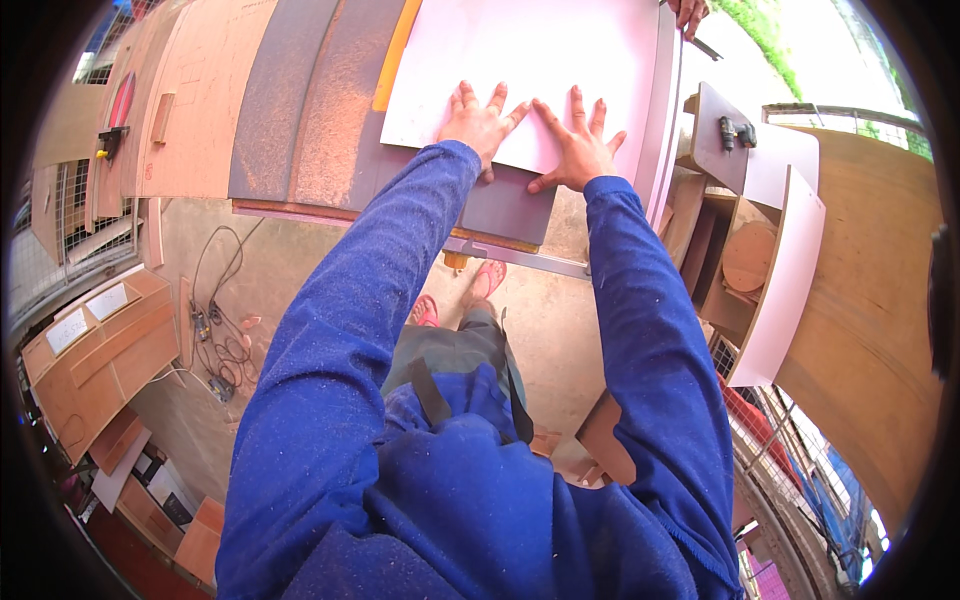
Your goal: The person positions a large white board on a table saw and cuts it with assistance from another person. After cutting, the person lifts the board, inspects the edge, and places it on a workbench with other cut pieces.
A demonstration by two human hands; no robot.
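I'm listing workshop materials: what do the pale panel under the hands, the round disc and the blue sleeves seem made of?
Pale panel: perhaps laminated board, from its smooth, even face; the core is unclear.
Round disc: likely wood or plywood, bare-looking, from its tan, matt surface.
Blue sleeves: fabric, matt, shown by soft folds; fibre cannot be told.

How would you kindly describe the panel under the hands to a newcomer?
At the top, find the worktable, where the left hand and right hand rest spread. Under both is the panel, pale pinkish-white, unlike the dark grey surface showing beneath.
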